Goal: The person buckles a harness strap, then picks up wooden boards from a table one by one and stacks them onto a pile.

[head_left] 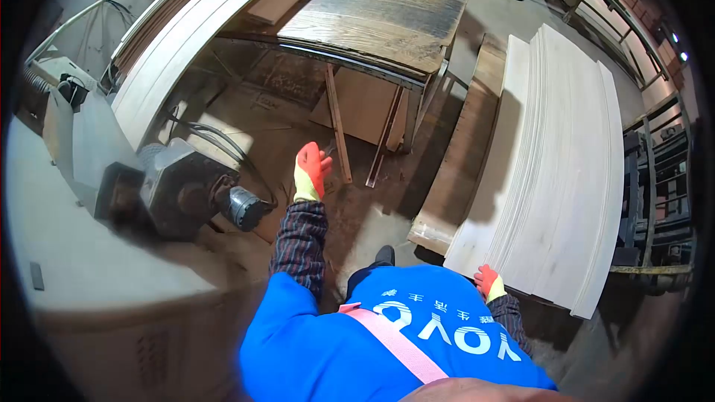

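My left hand (312, 171), in a red and yellow glove, is raised over the floor in front of me, its fingers curled. Nothing shows in it, though the inside of the fingers is hard to make out. My right hand (488, 281), gloved the same way, is low at the near left edge of a stack of long pale boards (555, 171). Its fingers are partly bent beside the edge, and whether they touch it is unclear. A long brown board (465, 141) lies along the left side of the stack.
A worn wooden table (380, 11) stands ahead, with planks (335, 123) leaning beneath it. More long white boards (201, 37) lie at upper left. A machine with a motor (190, 190) and cables is on my left, beside a pale surface (97, 253). Metal racks (659, 179) stand at right.
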A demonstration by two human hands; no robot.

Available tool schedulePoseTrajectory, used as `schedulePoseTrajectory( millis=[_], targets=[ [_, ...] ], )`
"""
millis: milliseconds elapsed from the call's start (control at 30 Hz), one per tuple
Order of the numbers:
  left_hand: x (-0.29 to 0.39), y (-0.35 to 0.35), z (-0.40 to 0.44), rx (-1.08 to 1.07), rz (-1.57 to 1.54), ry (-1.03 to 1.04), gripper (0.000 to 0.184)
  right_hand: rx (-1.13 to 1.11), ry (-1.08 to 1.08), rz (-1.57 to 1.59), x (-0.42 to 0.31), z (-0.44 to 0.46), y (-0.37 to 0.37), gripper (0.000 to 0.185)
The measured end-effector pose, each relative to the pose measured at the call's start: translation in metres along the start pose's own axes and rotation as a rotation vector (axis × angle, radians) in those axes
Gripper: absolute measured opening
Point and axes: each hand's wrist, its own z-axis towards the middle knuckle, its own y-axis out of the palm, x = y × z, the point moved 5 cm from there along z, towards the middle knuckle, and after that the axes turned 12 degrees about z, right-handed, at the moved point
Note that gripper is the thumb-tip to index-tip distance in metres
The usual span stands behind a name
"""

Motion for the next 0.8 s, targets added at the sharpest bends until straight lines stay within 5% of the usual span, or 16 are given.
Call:
schedulePoseTrajectory(
  millis=[367,433,667,733,800],
  targets=[
    [0.071,0.009,0.074,0.000,0.083,0.244,0.056,-0.134,-0.137,-0.088,-0.076,0.015,0.089,0.064],
    [0.100,0.008,0.079,0.142,0.261,0.596,0.059,-0.175,-0.137,-0.100,-0.100,0.016,0.117,0.060],
    [0.110,-0.006,0.106,0.264,0.838,0.761,0.065,-0.310,-0.205,0.090,-0.167,-0.010,0.234,0.058],
    [0.089,-0.017,0.111,0.219,1.028,0.681,0.068,-0.499,-0.128,0.274,-0.156,0.012,0.263,0.050],
    [0.036,-0.029,0.122,-0.030,0.922,0.359,0.071,-1.220,0.120,0.722,-0.119,0.078,0.289,0.041]
  ],
)
